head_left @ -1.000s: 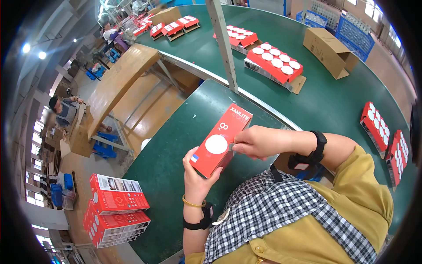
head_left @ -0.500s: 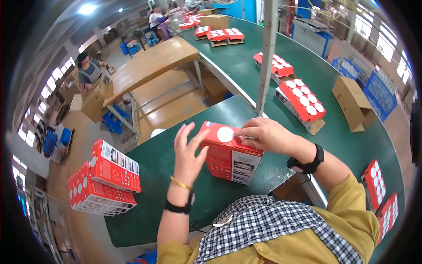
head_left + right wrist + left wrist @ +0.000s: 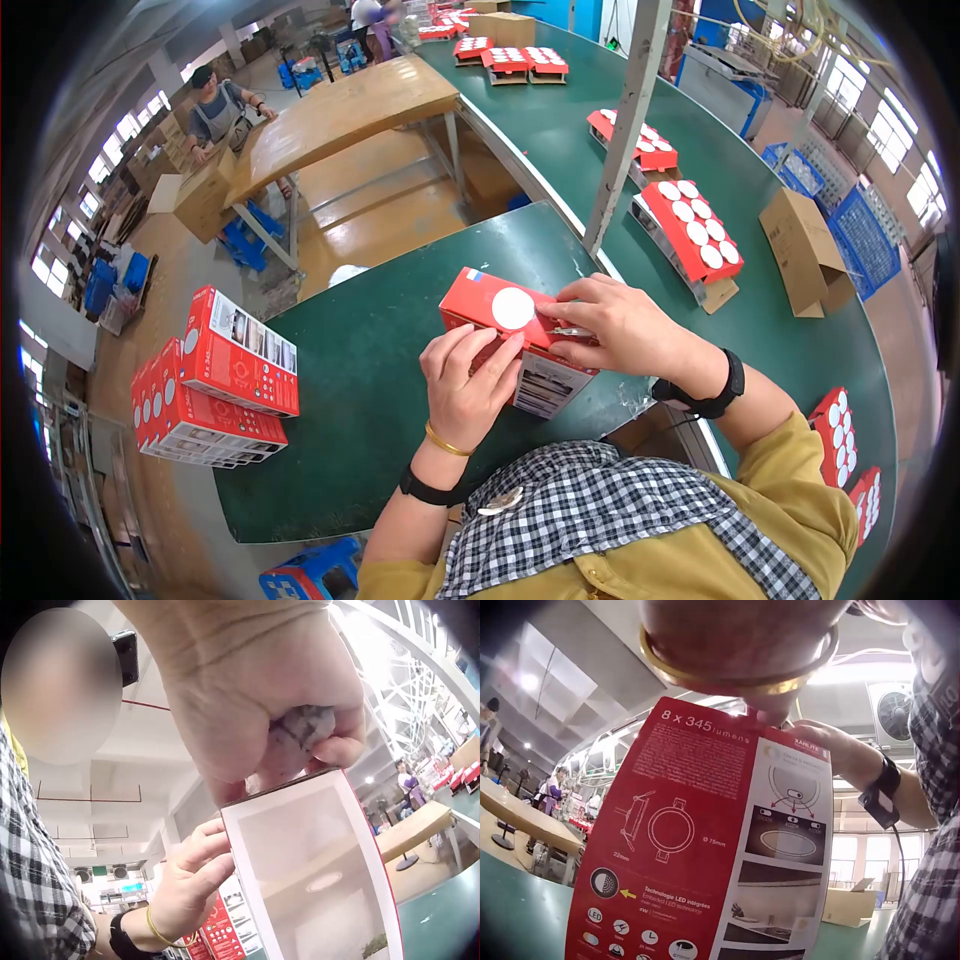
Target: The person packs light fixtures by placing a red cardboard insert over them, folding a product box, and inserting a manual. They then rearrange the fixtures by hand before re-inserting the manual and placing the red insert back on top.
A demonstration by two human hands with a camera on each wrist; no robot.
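A red box (image 3: pixel 478 296) with a white disc on its top stands upright on the green table (image 3: pixel 375 300). The left hand (image 3: pixel 468 385) rests its extended fingers on the top's near edge. Over the box's right end, the right hand (image 3: pixel 630 325) pinches a small silvery item (image 3: pixel 571 331); in the right wrist view this item (image 3: pixel 304 736) looks crumpled and grey-white inside the curled fingers of the right hand (image 3: pixel 255 690). The left hand (image 3: pixel 193 874) shows beside the box there. Printed text and drawings cover the box's side (image 3: pixel 667 817) in the left wrist view.
Similar red boxes (image 3: pixel 240 350) are stacked at the table's left edge. A metal post (image 3: pixel 630 125) rises behind the work spot. Red trays with white discs (image 3: pixel 690 228) and a carton (image 3: pixel 795 245) lie on the long green surface. A person (image 3: pixel 220 110) stands at far left.
The box, earlier tilted in the left hand, now stands upright on the table. The left hand let go, lifted away, then came back to touch its top edge. The head view has turned.
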